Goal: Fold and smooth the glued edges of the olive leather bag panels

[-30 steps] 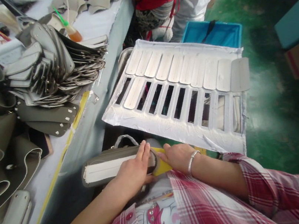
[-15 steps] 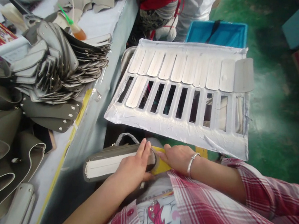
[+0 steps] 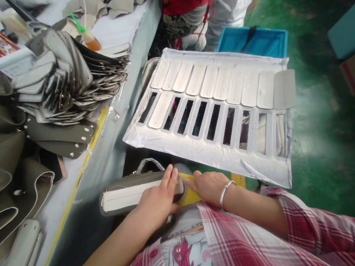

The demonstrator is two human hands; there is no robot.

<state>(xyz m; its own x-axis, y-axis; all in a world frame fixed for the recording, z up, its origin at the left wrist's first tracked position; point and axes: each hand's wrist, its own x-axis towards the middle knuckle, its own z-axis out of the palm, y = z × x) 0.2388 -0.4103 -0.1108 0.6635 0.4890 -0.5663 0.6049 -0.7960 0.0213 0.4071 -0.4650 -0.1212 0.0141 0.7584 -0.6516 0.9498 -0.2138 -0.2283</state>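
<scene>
A grey handbag (image 3: 112,201) lies on its side close to my body, a white panel along the face turned towards me. Its handle, in clear wrapping, loops up behind it. My left hand (image 3: 157,202) grips the bag's right end, fingers stretched over the top and the thumb lower down. A flat yellow piece (image 3: 189,197) sits against that same end. My right hand (image 3: 210,186), with a silver bangle at the wrist, is closed on the yellow piece; its fingertips are mostly hidden.
Ahead is a white slotted rack (image 3: 164,130) bearing several pale strips. The table on the left holds stacked grey leather pieces (image 3: 72,77) and a small bottle (image 3: 92,41) with a green tip. Beyond the rack are a blue crate (image 3: 267,42) and another person (image 3: 189,2).
The view has shifted slightly, so the rack and crate appear a little further left. Both hands keep the same places on the handbag and yellow piece.
</scene>
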